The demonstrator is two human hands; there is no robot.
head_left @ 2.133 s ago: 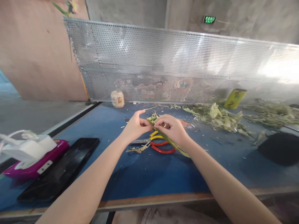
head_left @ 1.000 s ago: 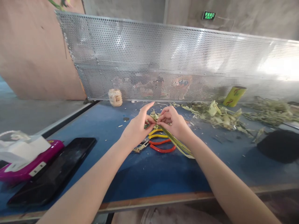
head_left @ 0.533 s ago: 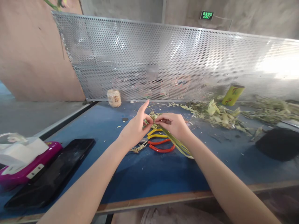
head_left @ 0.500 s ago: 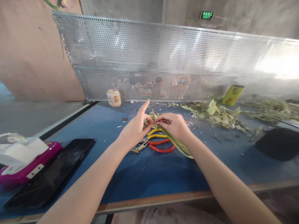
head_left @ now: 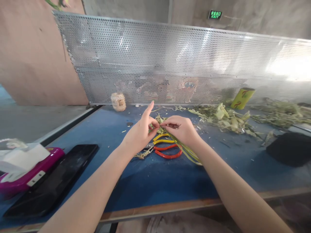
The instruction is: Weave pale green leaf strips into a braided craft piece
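Note:
My left hand and my right hand meet fingertip to fingertip above the middle of the table. Both are pinched on plant strips; long green strips trail from under my right hand toward its wrist. My left index finger points up while the thumb and another finger pinch. A small heap of pale green plant scraps lies just behind the fingertips. Below them rest pliers with red handles and a tool with yellow handles. A short braided piece of dry strips lies left of the handles.
A perforated metal screen closes the table's far side. At left are a black phone and a magenta power strip. A twine roll, husks, a yellow-green can and a black object stand around.
Almost nothing differs. Both hands keep their pinch at the same spot, with only a very slight shift of the fingers.

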